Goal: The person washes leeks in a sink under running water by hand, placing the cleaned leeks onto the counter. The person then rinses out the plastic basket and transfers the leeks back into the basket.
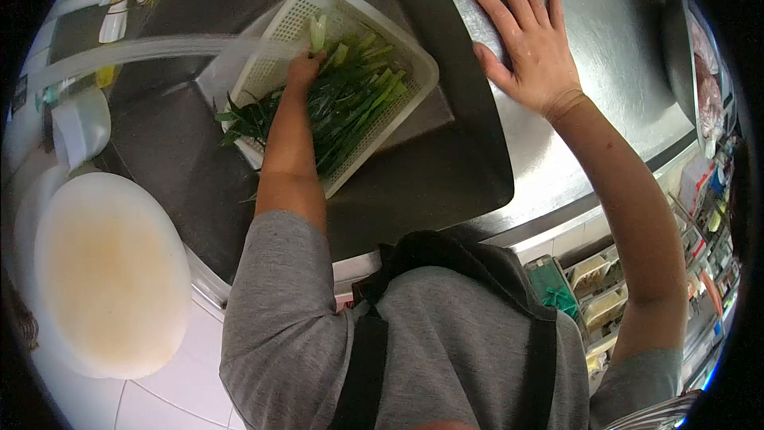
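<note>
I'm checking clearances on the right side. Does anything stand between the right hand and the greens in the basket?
Yes: the right hand lies spread on the metal counter, so the sink's side wall and the basket's rim stand between it and the greens.

Single head-worn view, facing down, close range

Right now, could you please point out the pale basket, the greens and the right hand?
Pale basket (290,20): head view, on its perforated wall.
Greens (350,115): head view, on the leaves in the basket.
Right hand (535,52): head view, on the back of the hand.
</note>
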Motion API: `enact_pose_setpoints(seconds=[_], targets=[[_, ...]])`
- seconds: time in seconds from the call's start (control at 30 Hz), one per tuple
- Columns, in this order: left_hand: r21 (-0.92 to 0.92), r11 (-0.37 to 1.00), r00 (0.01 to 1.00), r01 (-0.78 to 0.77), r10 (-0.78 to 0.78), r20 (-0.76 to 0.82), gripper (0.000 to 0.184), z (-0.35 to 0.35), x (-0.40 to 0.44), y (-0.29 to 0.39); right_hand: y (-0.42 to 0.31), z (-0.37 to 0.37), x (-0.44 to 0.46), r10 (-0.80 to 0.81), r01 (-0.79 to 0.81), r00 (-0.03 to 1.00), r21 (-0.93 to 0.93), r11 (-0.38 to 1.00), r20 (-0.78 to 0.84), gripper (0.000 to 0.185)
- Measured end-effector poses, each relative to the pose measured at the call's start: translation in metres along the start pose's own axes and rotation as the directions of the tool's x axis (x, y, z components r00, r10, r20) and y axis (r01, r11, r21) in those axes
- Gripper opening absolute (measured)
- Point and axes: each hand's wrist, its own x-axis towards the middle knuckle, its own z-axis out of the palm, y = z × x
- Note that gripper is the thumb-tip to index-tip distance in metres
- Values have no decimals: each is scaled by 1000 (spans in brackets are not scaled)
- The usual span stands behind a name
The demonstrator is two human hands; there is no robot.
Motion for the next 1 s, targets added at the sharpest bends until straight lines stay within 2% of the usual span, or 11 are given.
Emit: enact_pose_setpoints(seconds=[0.07,0.13,0.2,0.3,0.37,0.43,0.5,0.57,0.63,0.77,1.0], targets=[[386,915,993,-116,119,17,48,8,5,-1,2,1,-1,-1,2,999,-30,1000,33,74],[523,827,975,-206,216,42,52,18,3,-2,2,2,-2,-2,3,1000,-31,1000,17,72],[452,846,953,-281,301,30,58,26,-5,-1,3,4,-1,-3,4,1000,-25,1000,3,71],[393,869,944,-300,213,251,70,13,-7,14,4,4,-3,0,-1,1000,-16,1000,-7,71],[110,994,986,-12,-7,167,81,-6,-15,19,4,4,-4,-1,1,1000,-20,1000,-14,70],[-131,972,973,195,-175,151,90,-24,-7,7,5,5,-3,0,0,1000,-11,1000,-15,71],[-299,902,948,311,-273,164,98,-40,15,-24,7,4,-4,1,-1,1000,-6,1000,-19,71],[-569,780,965,261,-196,175,91,-44,26,-38,7,4,-5,-1,1,1000,-2,1000,-26,71],[-576,779,968,248,-177,179,97,-49,11,-23,8,6,-5,-5,5,1000,-9,1000,-29,71],[-304,915,950,264,-193,244,120,-53,13,-22,8,6,-4,-1,1,1000,-20,1000,-16,71],[-107,951,934,291,-258,248,108,-41,8,-4,8,5,-5,4,-4,1000,-8,1000,-15,70]])
